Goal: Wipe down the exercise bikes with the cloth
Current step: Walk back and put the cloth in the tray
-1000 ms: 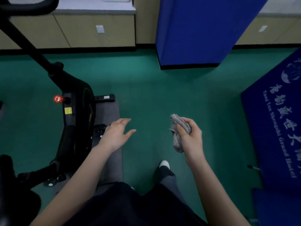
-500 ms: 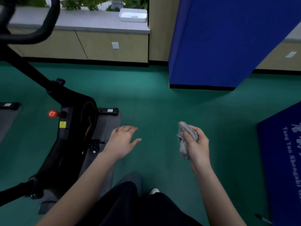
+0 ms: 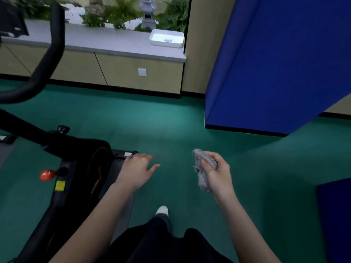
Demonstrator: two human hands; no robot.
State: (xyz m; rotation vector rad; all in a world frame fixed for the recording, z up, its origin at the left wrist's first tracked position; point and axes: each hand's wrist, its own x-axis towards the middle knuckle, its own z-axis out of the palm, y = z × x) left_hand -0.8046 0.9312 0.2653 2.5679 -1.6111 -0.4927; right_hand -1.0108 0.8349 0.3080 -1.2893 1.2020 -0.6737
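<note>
A black exercise bike [image 3: 79,168] stands at the left on a grey mat, with a curved handlebar [image 3: 49,59] at the upper left and a red knob [image 3: 45,175] on its frame. My right hand [image 3: 218,173] grips a crumpled grey cloth [image 3: 202,168] in mid-air over the green floor, to the right of the bike and apart from it. My left hand [image 3: 137,170] hovers with fingers spread and relaxed just right of the bike's frame, holding nothing.
A blue padded panel [image 3: 275,63] stands at the upper right and a blue mat [image 3: 334,215] lies at the lower right. Beige cabinets [image 3: 121,71] with a grey counter and a white tray [image 3: 166,37] line the far wall. My white shoe [image 3: 162,210] is on the green floor.
My view has tilted upward, bringing the counter, tray and window plants into sight. Both hands keep the same pose, the right still gripping the cloth. My foot has stepped forward.
</note>
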